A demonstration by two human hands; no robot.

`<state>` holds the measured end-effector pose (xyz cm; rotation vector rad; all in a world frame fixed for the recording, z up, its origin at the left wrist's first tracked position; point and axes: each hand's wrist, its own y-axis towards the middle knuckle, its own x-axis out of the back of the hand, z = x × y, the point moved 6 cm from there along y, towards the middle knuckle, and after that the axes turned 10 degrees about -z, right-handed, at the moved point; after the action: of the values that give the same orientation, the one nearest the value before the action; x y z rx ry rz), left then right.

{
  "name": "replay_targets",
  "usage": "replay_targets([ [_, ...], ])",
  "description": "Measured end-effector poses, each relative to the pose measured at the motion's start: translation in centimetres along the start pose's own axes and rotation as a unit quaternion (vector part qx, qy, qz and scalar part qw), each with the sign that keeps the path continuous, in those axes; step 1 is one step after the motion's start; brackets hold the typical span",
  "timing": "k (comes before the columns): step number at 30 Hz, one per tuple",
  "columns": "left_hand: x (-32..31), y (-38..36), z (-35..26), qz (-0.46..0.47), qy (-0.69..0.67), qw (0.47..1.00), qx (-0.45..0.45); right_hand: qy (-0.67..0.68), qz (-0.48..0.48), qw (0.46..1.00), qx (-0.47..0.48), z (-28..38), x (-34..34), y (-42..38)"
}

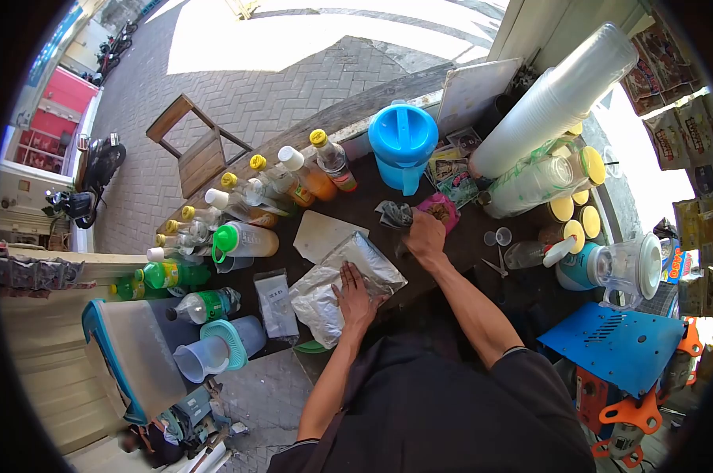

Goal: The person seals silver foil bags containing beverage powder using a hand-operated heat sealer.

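A large silvery foil package (317,296) lies at the near edge of the dark table. My left hand (355,297) rests on it with the fingers spread. Further right, my right hand (426,236) is closed at a crumpled grey cloth (394,214), its fingers bent round the near side of it; the fingertips are partly hidden. Just beyond that hand is a pink packet (440,211) with brownish contents. A pale flat board (327,236) lies behind the foil package, and a clear plastic packet (276,304) is to its left.
Several bottles (246,238) line the table's left and far sides. A blue pitcher (403,142) stands at the back. Stacked clear cups (541,110), yellow-lidded jars (561,209), scissors (496,268) and a blender (624,272) are right. A lidded bin (139,347) stands left.
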<state>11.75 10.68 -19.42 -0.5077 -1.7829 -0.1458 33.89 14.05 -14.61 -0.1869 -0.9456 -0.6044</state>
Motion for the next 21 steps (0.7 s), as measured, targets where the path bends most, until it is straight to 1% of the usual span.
replay_targets([
  [1,0.3,0.1,-0.2,0.003,-0.005,1.000,0.004,0.044,-0.023,0.998,-0.034,0.5,1.7,0.6],
  [2,0.3,0.2,-0.2,0.006,-0.009,1.000,0.008,0.100,-0.018,0.993,-0.056,0.6,2.5,-0.1],
  [3,0.3,0.2,-0.1,0.006,-0.011,1.000,0.011,0.098,-0.015,0.994,-0.054,1.0,3.3,-1.0],
  [5,0.1,0.2,0.0,-0.006,-0.021,1.000,-0.003,0.117,0.050,0.992,-0.009,2.0,3.6,-3.1],
  [6,0.1,0.3,0.0,-0.007,-0.022,1.000,0.001,0.116,0.053,0.992,-0.007,1.4,2.9,-4.6],
  [8,0.3,0.3,-0.1,0.013,-0.024,0.999,0.023,0.062,0.084,0.994,0.032,0.0,0.1,-7.0],
  [9,0.1,0.2,0.1,0.013,-0.025,0.999,0.028,0.061,0.088,0.994,0.034,-0.1,-0.8,-7.3],
  [10,0.0,0.2,0.2,0.011,-0.013,1.000,0.021,0.059,0.104,0.993,-0.019,-0.2,-1.3,-7.3],
  [11,-0.2,0.3,0.1,0.007,-0.003,1.000,0.015,0.056,0.120,0.989,-0.069,-0.3,-1.9,-7.1],
  [13,-0.5,0.3,0.2,0.006,-0.004,1.000,0.017,0.070,0.119,0.988,-0.065,0.7,-2.8,-6.0],
  [15,-0.3,0.7,0.2,0.002,-0.002,1.000,0.015,0.124,0.111,0.983,-0.074,1.9,-3.8,-3.4],
  [16,-0.3,0.6,0.2,0.015,0.000,1.000,0.015,0.124,0.113,0.983,-0.076,2.0,-4.8,-2.5],
  [18,-0.6,0.5,0.1,0.028,0.001,0.999,0.014,0.107,0.068,0.991,-0.033,2.5,-6.4,-0.2],
  [19,-0.8,0.7,0.1,0.025,0.007,1.000,0.013,0.107,0.066,0.992,-0.032,3.1,-6.8,1.2],
  [21,-0.9,0.3,0.2,0.027,0.014,0.999,0.012,0.055,0.073,0.996,-0.015,4.3,-7.4,2.5],
])
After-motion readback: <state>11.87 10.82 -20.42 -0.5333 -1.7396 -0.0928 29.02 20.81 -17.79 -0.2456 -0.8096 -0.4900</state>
